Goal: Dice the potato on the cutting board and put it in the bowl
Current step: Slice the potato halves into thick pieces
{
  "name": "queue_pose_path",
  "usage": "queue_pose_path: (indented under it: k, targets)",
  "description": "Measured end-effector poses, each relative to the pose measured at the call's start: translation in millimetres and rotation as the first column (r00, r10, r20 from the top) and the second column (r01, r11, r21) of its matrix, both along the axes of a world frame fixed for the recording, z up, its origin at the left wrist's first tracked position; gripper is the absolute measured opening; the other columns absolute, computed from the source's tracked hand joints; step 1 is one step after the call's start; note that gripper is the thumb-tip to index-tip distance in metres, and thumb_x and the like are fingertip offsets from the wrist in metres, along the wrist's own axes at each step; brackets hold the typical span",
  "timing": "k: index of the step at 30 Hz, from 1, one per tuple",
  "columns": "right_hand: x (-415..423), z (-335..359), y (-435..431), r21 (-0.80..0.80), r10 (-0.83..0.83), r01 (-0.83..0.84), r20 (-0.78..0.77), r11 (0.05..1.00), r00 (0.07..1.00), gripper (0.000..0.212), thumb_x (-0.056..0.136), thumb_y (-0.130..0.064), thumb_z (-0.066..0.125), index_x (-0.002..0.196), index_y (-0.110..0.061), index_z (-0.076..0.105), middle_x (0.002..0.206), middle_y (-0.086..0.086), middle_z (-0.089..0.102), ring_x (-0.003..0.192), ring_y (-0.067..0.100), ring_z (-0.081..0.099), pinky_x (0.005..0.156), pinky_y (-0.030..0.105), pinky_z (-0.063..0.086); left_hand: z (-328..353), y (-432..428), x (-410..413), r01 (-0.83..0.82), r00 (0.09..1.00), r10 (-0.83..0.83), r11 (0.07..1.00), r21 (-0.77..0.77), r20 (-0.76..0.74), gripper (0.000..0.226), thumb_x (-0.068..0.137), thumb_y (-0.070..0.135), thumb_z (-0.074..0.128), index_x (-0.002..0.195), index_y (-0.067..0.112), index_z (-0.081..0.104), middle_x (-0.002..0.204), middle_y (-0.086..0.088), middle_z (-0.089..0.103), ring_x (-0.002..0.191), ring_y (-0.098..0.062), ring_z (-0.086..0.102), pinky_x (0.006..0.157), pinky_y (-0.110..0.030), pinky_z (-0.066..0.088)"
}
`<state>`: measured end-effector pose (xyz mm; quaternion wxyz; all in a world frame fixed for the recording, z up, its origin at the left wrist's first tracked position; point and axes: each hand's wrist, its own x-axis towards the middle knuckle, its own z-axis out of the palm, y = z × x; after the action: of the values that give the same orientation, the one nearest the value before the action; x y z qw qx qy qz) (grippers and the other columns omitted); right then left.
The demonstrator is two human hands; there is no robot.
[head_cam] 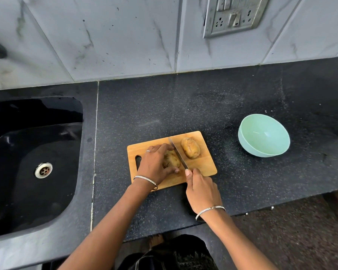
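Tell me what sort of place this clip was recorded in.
Likely a home kitchen: black counter with a sunken sink, tiled wall with a socket panel, and a cutting board.

Two potato halves [190, 148], one cutting board [205, 162], one knife [179, 153], one bowl [263, 135], two hands [154, 165].

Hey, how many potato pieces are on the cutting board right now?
2. One potato piece sits under the left hand, left of the knife blade; the other piece lies free right of the blade. The hand may hide smaller bits.
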<state>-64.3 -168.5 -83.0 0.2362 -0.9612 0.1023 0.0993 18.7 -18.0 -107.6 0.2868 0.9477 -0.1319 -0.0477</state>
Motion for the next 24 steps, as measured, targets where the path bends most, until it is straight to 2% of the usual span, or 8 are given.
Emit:
queue_pose_path:
  k: [3,9,16,20,24]
  targets:
    - [-3.2,1.3,-4.4,-0.014,0.033,-0.033,-0.010,0.999,0.999,0.039,0.104,-0.045,0.020,0.099,-0.017,0.047,0.097,0.011,0.064,0.090,0.040,0.061,0.064,0.041,0.040,-1.5,1.8,-2.4,-0.001,1.000,0.001,1.000,-0.026,-0.015,0.067,0.061,0.049,0.085,0.117,0.024,0.060,0.125,0.004,0.061,0.116,-0.022,0.052,0.093,-0.030,0.039]
    - [-1.5,3.9,-5.4,-0.023,0.065,-0.066,-0.025,0.998,0.998,0.039,0.105,-0.044,0.020,0.096,-0.017,0.046,0.092,0.010,0.063,0.086,0.038,0.061,0.061,0.039,0.038,1.5,1.7,-1.1,-0.022,0.999,0.022,1.000,-0.014,-0.029,0.062,0.065,0.044,0.085,0.120,0.023,0.065,0.134,0.004,0.058,0.122,-0.021,0.051,0.096,-0.028,0.039]
    - [13.9,-0.9,7.3,0.020,0.059,-0.058,-0.034,0.998,0.998,0.033,0.105,-0.042,0.024,0.096,-0.018,0.046,0.092,0.010,0.063,0.089,0.038,0.062,0.062,0.037,0.038,1.1,2.0,-0.3,-0.036,0.999,0.035,0.998,-0.055,-0.010,0.059,0.061,0.042,0.087,0.113,0.022,0.070,0.132,0.002,0.061,0.121,-0.023,0.053,0.092,-0.028,0.040]
    - [20.6,-4.8,3.6,0.085,0.068,-0.064,-0.054,0.994,0.996,0.033,0.105,-0.043,0.024,0.091,-0.020,0.044,0.081,0.004,0.053,0.086,0.036,0.060,0.064,0.038,0.040,1.0,1.5,1.1,-0.034,0.999,0.033,0.998,-0.046,-0.005,0.059,0.062,0.043,0.086,0.115,0.022,0.069,0.132,0.002,0.061,0.121,-0.023,0.052,0.091,-0.028,0.040]
    - [7.2,-8.7,-6.1,0.116,0.082,-0.071,-0.092,0.991,0.992,0.038,0.105,-0.044,0.022,0.089,-0.019,0.047,0.087,0.009,0.060,0.087,0.039,0.060,0.069,0.043,0.046,-0.7,2.0,1.2,-0.020,1.000,0.020,0.999,-0.031,-0.009,0.059,0.062,0.045,0.085,0.114,0.024,0.067,0.127,0.000,0.063,0.118,-0.024,0.053,0.088,-0.030,0.042]
